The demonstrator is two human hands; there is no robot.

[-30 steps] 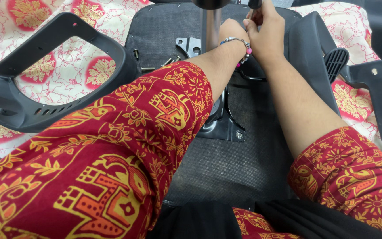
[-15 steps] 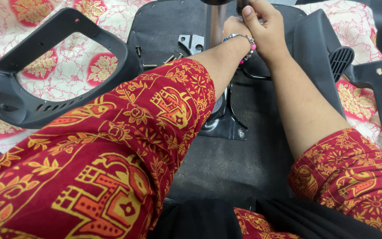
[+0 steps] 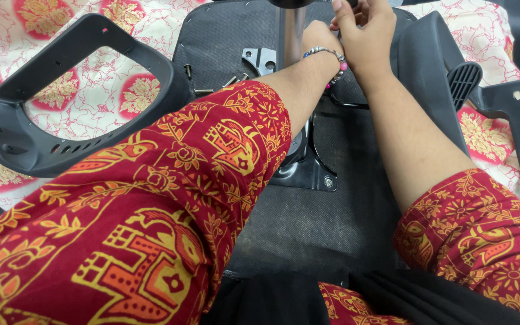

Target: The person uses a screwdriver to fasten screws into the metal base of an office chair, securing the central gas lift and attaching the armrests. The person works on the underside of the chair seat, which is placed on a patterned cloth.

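At the top edge of my view, the metal post (image 3: 290,30) stands upright from the black seat underside (image 3: 332,229), my left hand (image 3: 319,37) and right hand (image 3: 365,30) meeting beside it, fingers curled, grip indiscernible, loose screws (image 3: 212,84) lying nearby.

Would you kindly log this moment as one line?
left hand: by metal column | right hand: raised beside it | loose screws: on seat underside

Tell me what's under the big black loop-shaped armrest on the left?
Through the loop of the armrest you see cloth with red and gold flower patches on cream. The cloth runs on under the black plastic, but what lies right beneath the frame itself is covered.
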